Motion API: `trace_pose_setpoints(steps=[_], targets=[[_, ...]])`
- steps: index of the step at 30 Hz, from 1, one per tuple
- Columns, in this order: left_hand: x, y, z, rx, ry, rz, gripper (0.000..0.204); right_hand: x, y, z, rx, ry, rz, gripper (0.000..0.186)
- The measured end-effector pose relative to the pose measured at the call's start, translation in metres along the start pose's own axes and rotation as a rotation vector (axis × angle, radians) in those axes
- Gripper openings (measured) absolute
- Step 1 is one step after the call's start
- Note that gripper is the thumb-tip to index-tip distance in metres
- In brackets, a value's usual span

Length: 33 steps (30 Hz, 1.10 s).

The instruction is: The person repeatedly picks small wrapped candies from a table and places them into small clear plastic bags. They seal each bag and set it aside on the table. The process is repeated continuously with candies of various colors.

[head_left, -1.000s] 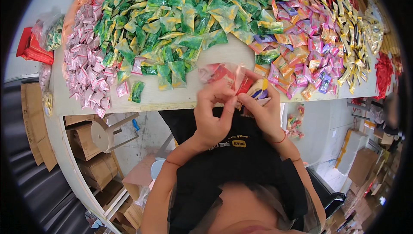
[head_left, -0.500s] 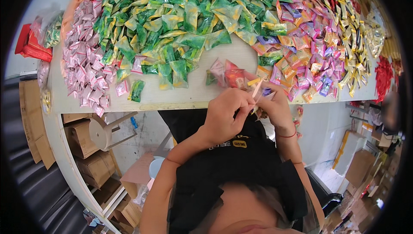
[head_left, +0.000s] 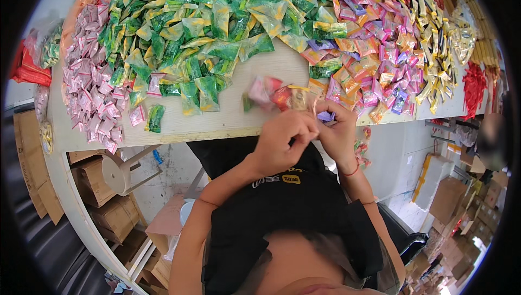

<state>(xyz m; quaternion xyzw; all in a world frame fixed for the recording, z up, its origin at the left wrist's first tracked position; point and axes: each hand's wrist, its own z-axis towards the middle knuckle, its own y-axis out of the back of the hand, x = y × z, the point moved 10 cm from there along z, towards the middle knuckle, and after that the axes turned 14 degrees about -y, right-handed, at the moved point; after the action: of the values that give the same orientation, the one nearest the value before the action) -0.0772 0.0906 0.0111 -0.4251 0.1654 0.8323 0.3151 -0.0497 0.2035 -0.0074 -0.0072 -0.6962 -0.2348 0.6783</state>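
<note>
Your right hand pinches a purple packet; your left hand is curled beside it, its grip unclear. Since a second ago, the cream packet has shifted beside the red packet, beyond your left knuckles, over the table.

Table: brightly and evenly lit, with soft shadows; the light's source cannot be told.
Green packets: mostly sharp, small pale glints on the shiny wrapping.
Pink and red packets: smeared by blur.
Shirt: deep black, little fold detail.
Cardboard boxes: dim, in shade.
Picture rim: straight edges bowed, corners black, right side soft.
</note>
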Motion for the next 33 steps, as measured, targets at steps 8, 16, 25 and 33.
trace_pose_setpoints(steps=[8,16,25,33], targets=[[-0.002,0.031,-0.001,-0.257,0.018,0.093,0.022,-0.007,-0.008,-0.009,0.164,-0.423,0.387,0.041],[-0.003,0.059,-0.008,-0.478,0.084,-0.008,0.021,0.016,0.001,-0.01,0.21,-0.527,0.384,0.033],[-0.02,0.035,0.003,-0.253,-0.036,0.144,0.019,0.024,-0.012,0.008,-0.025,-0.251,0.107,0.016],[-0.02,0.038,0.008,-0.222,-0.042,0.085,0.02,0.002,-0.016,-0.009,0.16,-0.51,0.395,0.008]])
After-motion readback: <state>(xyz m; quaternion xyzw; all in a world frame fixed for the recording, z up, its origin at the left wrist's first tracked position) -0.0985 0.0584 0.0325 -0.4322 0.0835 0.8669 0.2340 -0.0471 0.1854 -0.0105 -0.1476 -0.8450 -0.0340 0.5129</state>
